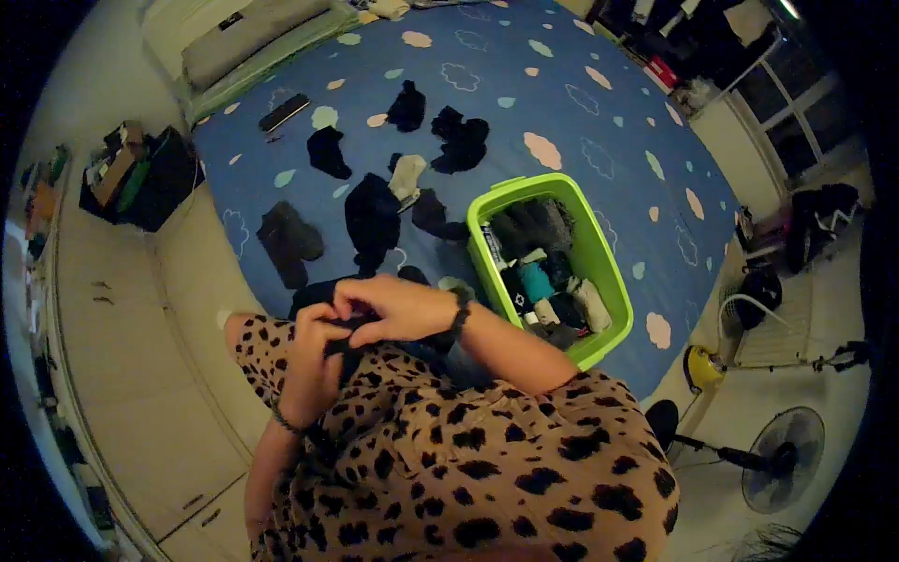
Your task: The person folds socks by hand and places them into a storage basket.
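My left hand (314,361) and my right hand (398,309) meet above my lap, fingers closed on a dark sock (339,345) that is mostly hidden by them. Just beyond on the bed lie loose socks: a large black one (372,220), a grey-white one (407,178), a dark grey one (438,217) and a brownish-grey one (288,245). Farther off are black socks (328,153), (406,107) and a black clump (459,140). To the right of my right hand stands a green plastic bin (613,286) holding several rolled socks, among them a teal one (535,280).
The bed's blue cloud-patterned sheet (655,169) spreads ahead. A dark, long flat object (284,112) lies at its far left. Beside the bed are a black bag (164,183) on the left and a fan (785,459) at the lower right. A grey pillow (243,42) lies at the head.
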`<state>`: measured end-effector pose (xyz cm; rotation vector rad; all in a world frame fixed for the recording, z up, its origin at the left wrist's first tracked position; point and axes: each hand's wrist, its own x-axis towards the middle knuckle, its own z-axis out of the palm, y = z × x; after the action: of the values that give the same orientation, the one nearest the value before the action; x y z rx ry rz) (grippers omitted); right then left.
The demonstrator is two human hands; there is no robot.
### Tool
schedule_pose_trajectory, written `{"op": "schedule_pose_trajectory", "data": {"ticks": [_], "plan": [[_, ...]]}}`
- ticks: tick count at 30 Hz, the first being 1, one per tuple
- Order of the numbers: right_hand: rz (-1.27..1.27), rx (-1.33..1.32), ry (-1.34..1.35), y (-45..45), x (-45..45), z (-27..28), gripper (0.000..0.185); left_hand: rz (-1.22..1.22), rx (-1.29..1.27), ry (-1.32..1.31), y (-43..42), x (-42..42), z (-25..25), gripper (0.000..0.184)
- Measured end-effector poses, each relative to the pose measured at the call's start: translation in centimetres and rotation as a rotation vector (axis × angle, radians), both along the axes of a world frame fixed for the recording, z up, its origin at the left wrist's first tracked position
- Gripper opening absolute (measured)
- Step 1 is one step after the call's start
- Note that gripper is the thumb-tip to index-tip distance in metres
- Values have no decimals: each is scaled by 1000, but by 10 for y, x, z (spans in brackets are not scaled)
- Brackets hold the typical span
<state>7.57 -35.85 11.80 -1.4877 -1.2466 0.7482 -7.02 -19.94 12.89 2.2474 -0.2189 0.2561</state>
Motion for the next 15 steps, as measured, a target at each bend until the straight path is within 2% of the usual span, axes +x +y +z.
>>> {"op": "schedule_pose_trajectory", "data": {"ticks": [2, 4, 6, 7, 8, 10, 11, 12, 14, 15], "plan": [[-68, -74, -119, -27, 15, 27, 36, -37, -37, 41, -22, 23, 9, 45], [-198, -75, -182, -54, 23, 32, 35, -37, 197, -11, -40, 43, 18, 57], [-714, -81, 44, -106, 42, 28, 31, -26, 188, -23, -41, 53, 35, 63], [-830, -47, 109, -121, 38, -1, 29, -12, 180, -32, -40, 45, 14, 69], [-931, -10, 179, -129, 45, -13, 28, -10, 179, -35, -29, 42, 8, 69], [-1131, 13, 336, -174, 70, -71, 26, 46, 168, 21, -10, 39, -11, 69], [-1149, 1, 346, -175, 72, -76, 27, 79, 130, 35, -12, 39, -10, 64], [-1165, -118, 140, -174, 70, -107, 29, 84, 128, 38, -7, 39, -18, 64], [-1182, -198, -21, -168, 71, -112, 29, 125, 201, 117, 17, 33, -47, 57], [-1216, -335, -130, -159, 66, -106, 27, 165, 311, 165, 29, 25, -61, 52]]}}
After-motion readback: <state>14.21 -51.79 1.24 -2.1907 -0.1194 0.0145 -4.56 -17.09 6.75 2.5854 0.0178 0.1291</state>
